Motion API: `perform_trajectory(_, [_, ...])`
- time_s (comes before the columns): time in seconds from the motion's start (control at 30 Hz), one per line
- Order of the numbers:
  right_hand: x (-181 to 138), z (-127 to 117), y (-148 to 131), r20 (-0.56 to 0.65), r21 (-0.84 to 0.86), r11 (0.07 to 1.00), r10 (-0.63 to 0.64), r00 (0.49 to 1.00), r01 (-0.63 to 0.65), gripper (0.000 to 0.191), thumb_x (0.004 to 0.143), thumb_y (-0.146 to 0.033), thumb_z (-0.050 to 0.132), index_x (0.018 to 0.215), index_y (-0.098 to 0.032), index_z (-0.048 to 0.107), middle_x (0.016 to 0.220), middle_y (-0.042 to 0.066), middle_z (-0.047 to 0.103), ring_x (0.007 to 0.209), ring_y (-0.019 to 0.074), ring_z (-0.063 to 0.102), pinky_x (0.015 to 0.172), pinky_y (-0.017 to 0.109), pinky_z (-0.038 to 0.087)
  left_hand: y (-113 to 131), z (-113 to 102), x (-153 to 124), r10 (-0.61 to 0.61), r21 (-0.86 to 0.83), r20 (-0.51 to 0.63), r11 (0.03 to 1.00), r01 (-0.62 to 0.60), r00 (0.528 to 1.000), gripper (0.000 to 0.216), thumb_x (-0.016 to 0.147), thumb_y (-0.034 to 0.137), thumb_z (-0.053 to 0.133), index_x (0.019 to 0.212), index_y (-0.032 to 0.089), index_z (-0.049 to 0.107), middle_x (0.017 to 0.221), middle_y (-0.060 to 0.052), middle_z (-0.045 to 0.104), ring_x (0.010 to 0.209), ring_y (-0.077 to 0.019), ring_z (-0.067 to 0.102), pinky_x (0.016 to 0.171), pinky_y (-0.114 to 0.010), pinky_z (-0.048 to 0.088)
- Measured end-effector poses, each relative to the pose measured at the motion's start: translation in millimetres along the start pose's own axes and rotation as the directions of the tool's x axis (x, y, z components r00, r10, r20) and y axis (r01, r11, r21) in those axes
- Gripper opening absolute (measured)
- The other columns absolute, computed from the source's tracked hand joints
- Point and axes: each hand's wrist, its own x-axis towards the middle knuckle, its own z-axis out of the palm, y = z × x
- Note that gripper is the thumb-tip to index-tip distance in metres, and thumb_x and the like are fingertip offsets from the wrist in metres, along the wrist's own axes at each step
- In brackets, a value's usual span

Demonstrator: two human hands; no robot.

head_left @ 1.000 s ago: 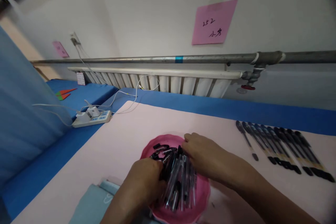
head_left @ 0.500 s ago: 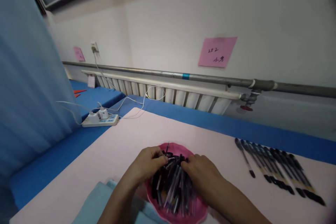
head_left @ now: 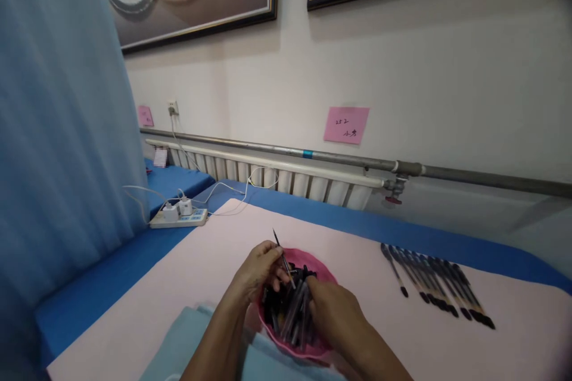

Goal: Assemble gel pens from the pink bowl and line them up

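Note:
My left hand (head_left: 263,268) is over the left rim of a pink basket (head_left: 319,262). Its thumb and fingers pinch a thin pen refill (head_left: 281,253), dark pointed end up and slanting left. Inside the basket lie clear pen barrels (head_left: 292,315) and black pen parts (head_left: 301,271) in a loose heap. My right hand (head_left: 333,309) reaches over the basket's right side, fingers curled down among the pen parts. Its fingertips are mostly hidden, so what they grip cannot be made out. Farther right, several black-capped pens (head_left: 435,280) lie side by side in a slanted row.
Pale pink sheeting (head_left: 214,256) covers the blue table (head_left: 116,268). A power strip (head_left: 179,220) with chargers and white cables sits at the left back. Light blue cloth (head_left: 179,339) lies in front. A radiator (head_left: 304,184) and a pipe run behind; a blue curtain (head_left: 58,119) hangs left.
My left hand has lifted a little out of the basket, and the refill in it now stands clear of the heap. My right hand stays at the basket. The view has tilted up.

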Motion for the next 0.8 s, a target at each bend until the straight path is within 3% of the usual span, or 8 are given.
perform_trajectory(0.2, [9,13,10,-0.042,0.058,0.998,0.002,0.999,0.001,0.023,0.072,-0.010,0.042,0.083,-0.018,0.060,0.082,0.007,0.071,0.074,0.0233,0.066,0.055,0.027,0.034,5,1,-3,0.004,-0.104,0.010,0.995,-0.003,1.000,0.032,0.068,0.038,0.061,0.083,0.018,0.042,0.065,0.000,0.060,0.051,-0.0118,0.060,0.043,-0.021,0.045])
perform_trajectory(0.3, [12,12,18,-0.118,0.219,0.976,0.011,0.993,0.015,0.027,0.069,-0.009,0.042,0.088,-0.021,0.057,0.076,0.002,0.069,0.068,0.0184,0.063,0.054,0.024,0.034,5,0,-3,0.008,-0.190,0.038,0.982,-0.001,0.999,0.037,0.064,0.032,0.068,0.087,0.018,0.042,0.070,0.000,0.058,0.059,-0.0155,0.064,0.048,-0.025,0.049])
perform_trajectory(0.4, [12,5,25,-0.147,0.496,0.867,0.042,0.988,0.037,0.026,0.072,-0.014,0.041,0.093,-0.021,0.056,0.066,-0.002,0.064,0.061,0.0162,0.059,0.054,0.023,0.039,4,0,-2,0.027,-0.272,0.048,0.962,-0.013,0.998,0.043,0.062,0.027,0.072,0.091,0.020,0.042,0.074,0.001,0.058,0.067,-0.0192,0.066,0.053,-0.027,0.051])
perform_trajectory(0.5, [11,0,27,-0.151,0.675,0.728,-0.023,0.988,0.120,0.023,0.073,-0.016,0.040,0.085,-0.021,0.059,0.072,-0.001,0.065,0.066,0.0161,0.059,0.060,0.025,0.043,4,0,-1,0.050,-0.339,0.011,0.940,-0.043,0.999,0.043,0.065,0.027,0.072,0.094,0.021,0.042,0.076,0.001,0.058,0.072,-0.0201,0.067,0.060,-0.031,0.053])
perform_trajectory(0.67, [13,9,22,-0.159,0.705,0.684,-0.103,0.982,0.186,0.026,0.073,-0.015,0.041,0.086,-0.022,0.063,0.078,0.000,0.065,0.070,0.0168,0.059,0.065,0.029,0.044,6,1,0,0.099,-0.377,-0.115,0.916,-0.135,0.988,0.040,0.068,0.028,0.069,0.096,0.023,0.041,0.076,0.002,0.059,0.074,-0.0179,0.065,0.066,-0.034,0.053])
perform_trajectory(0.8, [12,12,20,-0.176,0.708,0.675,-0.117,0.977,0.208,0.027,0.074,-0.014,0.041,0.087,-0.022,0.063,0.080,0.000,0.065,0.072,0.0169,0.059,0.067,0.030,0.045,6,3,-1,0.108,-0.367,-0.134,0.918,-0.151,0.985,0.040,0.068,0.029,0.070,0.096,0.023,0.042,0.075,0.002,0.059,0.072,-0.0167,0.065,0.065,-0.033,0.053])
